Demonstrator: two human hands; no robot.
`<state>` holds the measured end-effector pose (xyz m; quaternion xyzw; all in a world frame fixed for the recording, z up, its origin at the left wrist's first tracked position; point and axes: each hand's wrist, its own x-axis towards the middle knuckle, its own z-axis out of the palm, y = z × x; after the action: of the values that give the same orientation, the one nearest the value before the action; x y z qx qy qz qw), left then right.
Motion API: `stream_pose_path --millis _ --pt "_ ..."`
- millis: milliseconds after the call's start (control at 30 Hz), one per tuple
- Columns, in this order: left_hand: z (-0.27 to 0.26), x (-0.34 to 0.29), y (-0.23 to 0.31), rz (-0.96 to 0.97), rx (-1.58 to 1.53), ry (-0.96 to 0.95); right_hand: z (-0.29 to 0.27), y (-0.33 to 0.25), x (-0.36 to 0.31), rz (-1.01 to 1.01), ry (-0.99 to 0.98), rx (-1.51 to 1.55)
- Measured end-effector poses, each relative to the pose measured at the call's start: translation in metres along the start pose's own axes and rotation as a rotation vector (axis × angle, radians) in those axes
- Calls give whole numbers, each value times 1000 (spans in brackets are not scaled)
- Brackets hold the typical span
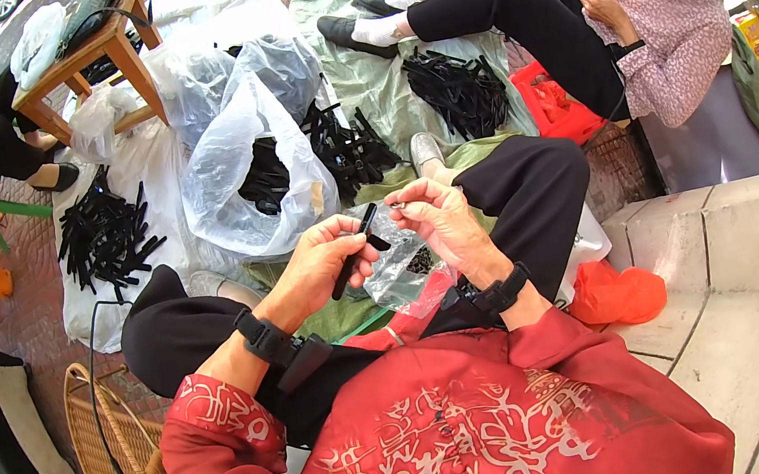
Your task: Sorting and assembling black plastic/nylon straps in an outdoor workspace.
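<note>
Over my lap, my left hand [318, 263] is closed round a narrow black plastic strip [367, 220] that slants up to the right. A short dark tab juts out beside its fingers. Close by on the right, my right hand [448, 233] pinches a tiny shiny piece [397, 205] between thumb and forefinger, apart from the strip. Its exact kind is too small to tell. Below the hands, a clear plastic bag [397, 279] with small dark parts in it rests on my lap.
Black strips lie in piles [106, 229] on plastic sheeting ahead, and more fill a translucent bag [226, 203]. A wooden stool [126, 53] stands far left, a wicker chair [95, 439] near left. Two seated people [676, 48] work nearby. A red basket [552, 110] and tiled steps [735, 235] lie right.
</note>
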<state>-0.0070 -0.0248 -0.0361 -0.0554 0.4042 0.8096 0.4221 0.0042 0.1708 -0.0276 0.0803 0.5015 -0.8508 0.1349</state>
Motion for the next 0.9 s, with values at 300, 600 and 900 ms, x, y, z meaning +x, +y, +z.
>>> stream_pose_path --millis 300,600,900 --pt "1 0 4 101 -118 1 12 0 -4 -88 -170 -184" --pt "3 -2 4 133 -29 75 22 0 -6 -276 -222 -635" --pt "-1 1 -1 197 -36 121 31 2 -10 -271 -108 -696"
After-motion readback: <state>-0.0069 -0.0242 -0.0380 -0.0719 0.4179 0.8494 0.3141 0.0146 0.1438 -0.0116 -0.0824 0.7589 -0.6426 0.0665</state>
